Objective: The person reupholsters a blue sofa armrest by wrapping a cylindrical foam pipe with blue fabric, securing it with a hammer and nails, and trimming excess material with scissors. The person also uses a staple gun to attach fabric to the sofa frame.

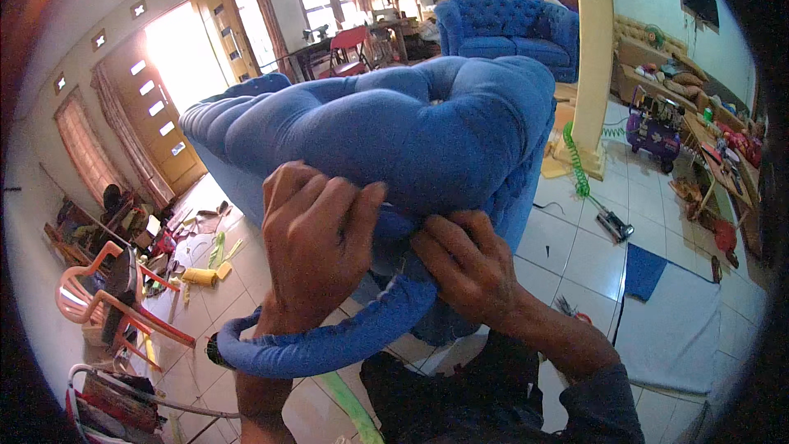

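A tufted blue sofa (pixel 394 127) stands in front of me, its padded edge facing my body. At that edge my left hand (pixel 319 238) is closed with curled fingers on blue upholstery fabric (pixel 391 225). To its right, my right hand (pixel 470 265) pinches the upper end of a blue fabric-covered padded roll (pixel 329 352). The roll bends down and left in a loop across my left forearm, with a dark open end at the far left. My fingers hide the exact place where roll and sofa meet.
An orange plastic chair (pixel 123 300) and scraps lie left. Right are a coiled green hose (pixel 575 160), a pneumatic tool (pixel 613 225), a compressor (pixel 654 125), a cream pillar (pixel 592 57) and pale cloth (pixel 670 333) on the tiles. Another blue sofa (pixel 514 33) stands behind.
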A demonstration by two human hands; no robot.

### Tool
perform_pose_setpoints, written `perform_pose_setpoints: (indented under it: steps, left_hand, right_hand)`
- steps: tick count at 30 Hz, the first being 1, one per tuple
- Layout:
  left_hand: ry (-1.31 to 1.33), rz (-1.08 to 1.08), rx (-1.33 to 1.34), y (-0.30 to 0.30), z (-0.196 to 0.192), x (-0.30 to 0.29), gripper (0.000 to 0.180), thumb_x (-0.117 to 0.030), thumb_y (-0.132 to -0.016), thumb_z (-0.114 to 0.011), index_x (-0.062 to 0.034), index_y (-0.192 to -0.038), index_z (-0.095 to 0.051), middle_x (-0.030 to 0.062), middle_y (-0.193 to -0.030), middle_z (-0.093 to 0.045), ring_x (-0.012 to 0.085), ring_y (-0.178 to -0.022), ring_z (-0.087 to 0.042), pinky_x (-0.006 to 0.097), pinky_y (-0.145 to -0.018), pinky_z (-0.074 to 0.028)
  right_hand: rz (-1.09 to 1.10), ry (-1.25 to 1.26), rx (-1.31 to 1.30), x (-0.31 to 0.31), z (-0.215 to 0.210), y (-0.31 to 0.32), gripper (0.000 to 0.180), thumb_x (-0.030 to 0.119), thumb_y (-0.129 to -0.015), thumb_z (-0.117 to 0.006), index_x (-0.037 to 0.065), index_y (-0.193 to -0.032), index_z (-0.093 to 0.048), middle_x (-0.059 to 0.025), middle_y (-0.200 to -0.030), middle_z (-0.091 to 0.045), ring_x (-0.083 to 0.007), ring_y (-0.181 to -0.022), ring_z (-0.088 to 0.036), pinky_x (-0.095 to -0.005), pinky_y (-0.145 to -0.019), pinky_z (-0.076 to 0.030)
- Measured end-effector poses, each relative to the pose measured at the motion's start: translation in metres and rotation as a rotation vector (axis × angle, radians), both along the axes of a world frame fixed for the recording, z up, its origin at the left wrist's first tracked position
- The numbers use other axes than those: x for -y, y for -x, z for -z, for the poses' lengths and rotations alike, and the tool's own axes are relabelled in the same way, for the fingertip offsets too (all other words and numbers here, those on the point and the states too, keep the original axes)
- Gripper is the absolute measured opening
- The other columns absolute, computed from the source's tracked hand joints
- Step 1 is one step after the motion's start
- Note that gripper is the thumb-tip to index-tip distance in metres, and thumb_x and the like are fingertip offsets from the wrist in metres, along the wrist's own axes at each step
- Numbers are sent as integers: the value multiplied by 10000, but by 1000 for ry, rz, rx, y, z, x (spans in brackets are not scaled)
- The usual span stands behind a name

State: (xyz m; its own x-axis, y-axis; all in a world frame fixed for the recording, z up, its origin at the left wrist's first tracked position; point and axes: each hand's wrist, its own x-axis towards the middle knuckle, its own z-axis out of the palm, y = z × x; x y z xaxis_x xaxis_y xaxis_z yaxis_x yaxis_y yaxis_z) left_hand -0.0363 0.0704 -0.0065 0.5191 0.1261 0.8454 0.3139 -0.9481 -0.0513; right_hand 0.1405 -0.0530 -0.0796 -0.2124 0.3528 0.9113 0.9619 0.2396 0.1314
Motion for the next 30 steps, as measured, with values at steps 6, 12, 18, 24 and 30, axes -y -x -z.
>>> perform_pose_setpoints:
  steps: [6, 12, 18, 24, 30]
  left_hand:
    - [-113, -533, 138, 66, 193, -11, 327, -221, -937, -676, -40, -1205, -627, 148, -1093, -650, 282, -1025, -591, 472, -979, -434]
    - [447, -260, 93, 122, 145, 65, 238, -144, -944, -636, -64, -1167, -659, 125, -1063, -667, 250, -994, -617, 446, -914, -481]
    - [-259, 96, -174, 32, 28, 31, 256, -88, -909, -623, -103, -1156, -689, 100, -1039, -679, 244, -995, -629, 447, -877, -501]
    - [-626, 165, -268, -10, 5, -8, 254, -178, -848, -676, -90, -1084, -705, 48, -1015, -667, 196, -922, -620, 397, -793, -465]
    - [-502, 28, -292, -20, -3, 8, 122, -195, -817, -699, -106, -883, -649, 15, -778, -562, 184, -763, -576, 367, -656, -396]
  right_hand:
    - [86, -63, -17, -9, 5, 9, 386, 77, -658, -708, 0, -1036, -721, -146, -1120, -646, -312, -924, -578, -377, -772, -545]
    - [77, -62, -32, -8, 10, 5, 368, 106, -714, -673, 5, -1066, -710, -147, -1160, -632, -329, -973, -569, -396, -836, -536]
    - [-3, -39, -70, -6, 11, 0, 373, 103, -756, -649, 9, -1115, -688, -151, -1202, -631, -344, -1015, -566, -436, -902, -515]
    - [-111, -25, -199, 4, 8, -2, 364, 40, -776, -675, 44, -1139, -704, -161, -1214, -652, -347, -1091, -609, -445, -943, -514]
    - [-223, 2, -689, 19, 15, 0, 348, 69, -809, -684, 121, -1147, -748, -138, -1226, -667, -332, -1142, -628, -416, -979, -521]
